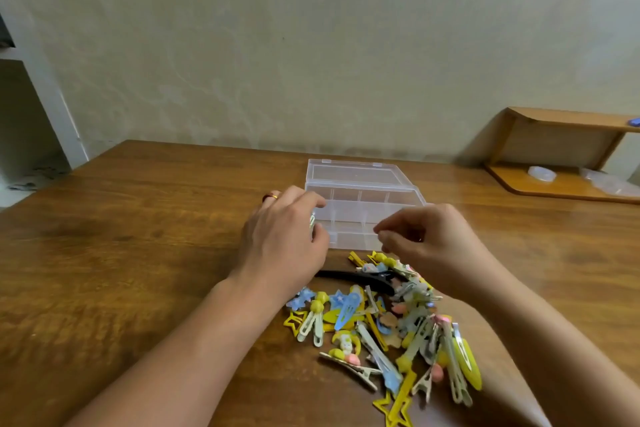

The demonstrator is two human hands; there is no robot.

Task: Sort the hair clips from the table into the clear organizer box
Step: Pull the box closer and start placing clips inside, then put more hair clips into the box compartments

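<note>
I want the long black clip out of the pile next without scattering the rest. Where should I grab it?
Take the black clip by its thin left end, coming from the left: that end lies bare on the table, just under the left hand, while its right end is buried among the coloured clips. A pinch grip probably suffices.

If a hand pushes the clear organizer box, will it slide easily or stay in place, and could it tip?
The box looks like thin clear plastic with no clips visible inside, so it is probably light and would slide on the smooth wooden table. Its lid stands open behind it, which may make it tip backward if pushed from the front.
</note>
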